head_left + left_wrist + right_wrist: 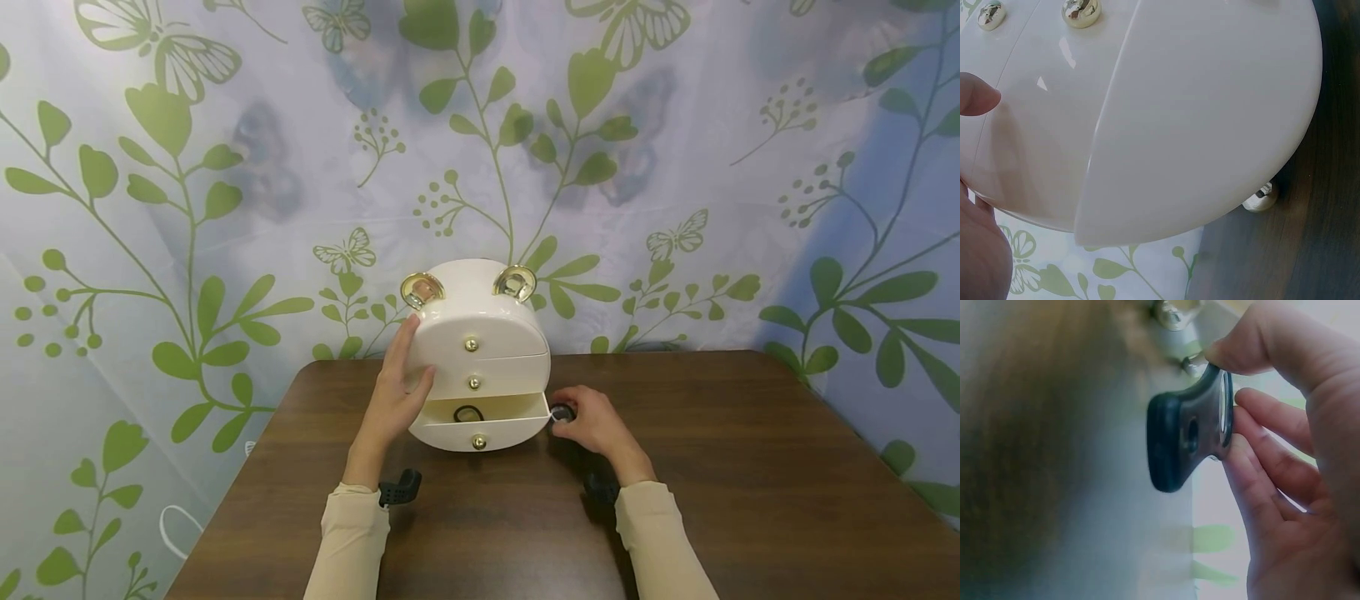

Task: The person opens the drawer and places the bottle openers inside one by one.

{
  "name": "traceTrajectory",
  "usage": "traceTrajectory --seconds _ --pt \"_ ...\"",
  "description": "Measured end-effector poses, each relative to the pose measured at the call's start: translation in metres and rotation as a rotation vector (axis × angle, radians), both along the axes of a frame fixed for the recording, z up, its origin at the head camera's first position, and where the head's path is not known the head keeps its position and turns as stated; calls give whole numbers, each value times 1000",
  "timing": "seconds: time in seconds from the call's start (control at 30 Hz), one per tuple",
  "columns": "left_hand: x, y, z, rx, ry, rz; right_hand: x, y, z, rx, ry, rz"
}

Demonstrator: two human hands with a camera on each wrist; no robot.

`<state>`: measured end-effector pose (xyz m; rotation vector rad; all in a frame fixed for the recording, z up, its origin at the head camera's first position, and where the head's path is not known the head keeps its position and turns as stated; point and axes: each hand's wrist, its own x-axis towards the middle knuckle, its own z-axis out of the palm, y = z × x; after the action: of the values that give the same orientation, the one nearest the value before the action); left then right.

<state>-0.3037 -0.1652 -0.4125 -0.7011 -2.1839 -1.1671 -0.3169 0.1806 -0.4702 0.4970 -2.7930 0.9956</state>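
A white, rounded jewellery box (pixel 480 321) with gold ears and gold knobs stands on the table. Its bottom drawer (pixel 442 435) is pulled out, and a black ring-shaped thing (pixel 468 414) lies inside. My left hand (pixel 390 392) rests against the box's left side, fingers straight and thumb (pixel 977 95) spread over the front. Just right of the drawer, my right hand (pixel 596 421) pinches a small black item (pixel 1188 431) between thumb and fingertips. This item has a flared end with a hole and a shiny round part; its exact kind cannot be made out.
The brown wooden table (pixel 750 467) stretches to both sides of the box. Close behind it hangs a pale curtain (pixel 720 167) with green leaves and butterflies. A white loop of cord (pixel 168 533) shows beyond the table's left edge.
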Motion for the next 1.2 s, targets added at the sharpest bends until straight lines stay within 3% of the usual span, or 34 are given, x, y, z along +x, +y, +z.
traceTrajectory --seconds 0.67,1.2 --pt "0 0 1 6 -4 -4 13 -4 37 -100 24 -20" --pt "1 0 0 6 -16 1 21 -8 57 -77 126 -16"
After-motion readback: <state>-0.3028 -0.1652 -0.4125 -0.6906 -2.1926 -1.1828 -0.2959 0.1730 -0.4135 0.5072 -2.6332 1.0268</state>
